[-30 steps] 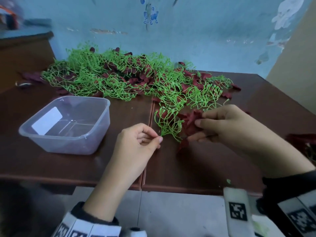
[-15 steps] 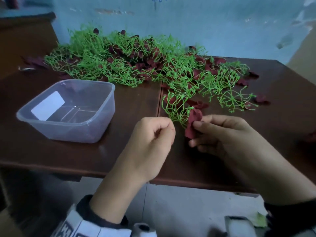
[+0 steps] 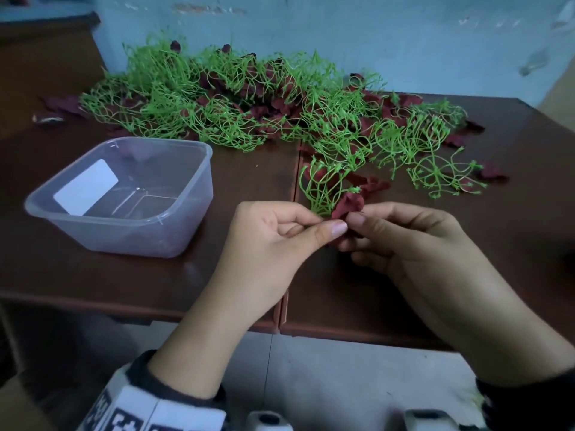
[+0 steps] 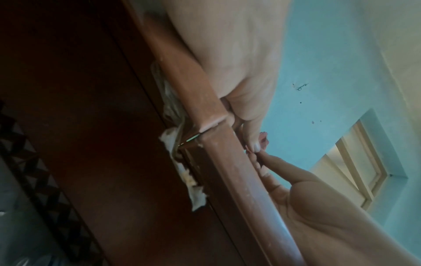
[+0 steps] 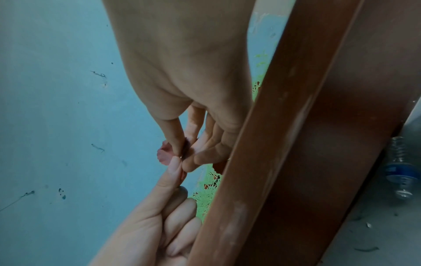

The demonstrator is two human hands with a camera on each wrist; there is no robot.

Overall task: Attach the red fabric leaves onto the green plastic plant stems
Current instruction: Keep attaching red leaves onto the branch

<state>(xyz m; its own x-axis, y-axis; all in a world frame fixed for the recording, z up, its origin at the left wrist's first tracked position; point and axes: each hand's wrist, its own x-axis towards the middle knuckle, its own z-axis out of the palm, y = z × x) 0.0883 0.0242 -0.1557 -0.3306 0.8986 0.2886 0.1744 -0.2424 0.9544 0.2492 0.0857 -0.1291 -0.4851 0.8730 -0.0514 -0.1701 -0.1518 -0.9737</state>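
At frame centre, the left hand (image 3: 273,241) pinched a green stem (image 3: 320,194) tip-to-tip against the right hand (image 3: 404,241) pinching a red leaf (image 3: 348,205)

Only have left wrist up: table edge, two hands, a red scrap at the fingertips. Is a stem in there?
Observer: Yes. In the head view the left hand pinches the base of a green stem cluster.
Operator: Right hand?
Observer: The right hand pinches a red leaf right at that stem base.
Operator: Stock left?
Observer: A pile of stems mixed with red leaves lies along the far side of the table.
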